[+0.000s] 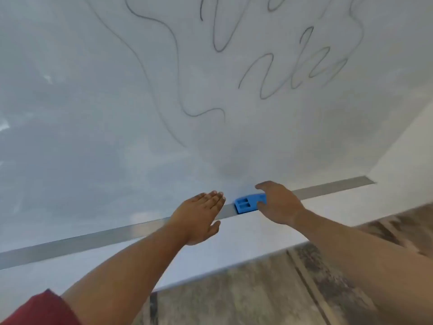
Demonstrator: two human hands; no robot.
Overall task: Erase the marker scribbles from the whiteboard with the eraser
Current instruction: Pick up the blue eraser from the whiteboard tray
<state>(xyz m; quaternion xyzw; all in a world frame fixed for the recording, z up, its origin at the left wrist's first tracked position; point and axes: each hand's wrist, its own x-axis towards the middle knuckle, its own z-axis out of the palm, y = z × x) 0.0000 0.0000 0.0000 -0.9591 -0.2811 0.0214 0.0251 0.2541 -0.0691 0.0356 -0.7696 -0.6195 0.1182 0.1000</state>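
Note:
A blue eraser (246,204) lies on the metal tray (93,238) along the whiteboard's bottom edge. My right hand (278,202) curls over the eraser's right end, fingers touching it, thumb above; a firm grip is not visible. My left hand (199,216) is flat and open just left of the eraser, fingertips near the board, holding nothing. The whiteboard (82,113) fills the upper view. Dark marker scribbles (269,73) loop across its upper middle and right, with a long wavy line (164,102) running down toward the centre.
Smudged grey patches cover the board's left side. A white wall strip (210,256) runs below the tray. A mottled brown floor (269,296) lies beneath. The board's right edge meets a pale wall (403,156).

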